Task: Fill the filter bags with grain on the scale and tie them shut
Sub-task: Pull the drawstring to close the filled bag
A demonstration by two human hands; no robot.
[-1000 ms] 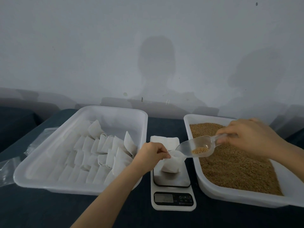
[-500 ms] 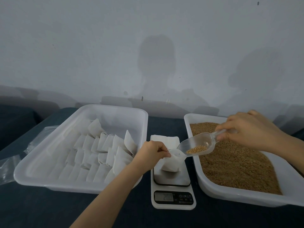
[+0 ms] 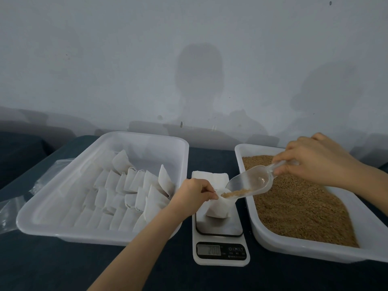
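1. Clear plastic scoop (image 3: 249, 183), its handle pinched by the right hand (image 3: 315, 162), tips grain (image 3: 233, 193) toward its lip.
2. The left hand (image 3: 195, 192) pinches open the filter bag (image 3: 218, 208) standing on the scale (image 3: 220, 229).
3. Filling is in hand; next, trickle slowly, watching the display (image 3: 209, 250).

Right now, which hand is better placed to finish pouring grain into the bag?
Right hand: it grips the scoop, tilted at the mouth of the filter bag; the left hand pinches it open.

We see white bags (image 3: 117, 194) in a white tray (image 3: 147, 143), golden-brown grain (image 3: 294, 206) in our other white tray (image 3: 273, 240), a clear scoop (image 3: 252, 181), a white scale (image 3: 220, 262) — grey plate (image 3: 218, 228), black panel (image 3: 237, 252) — on dark blue cloth (image 3: 63, 269)
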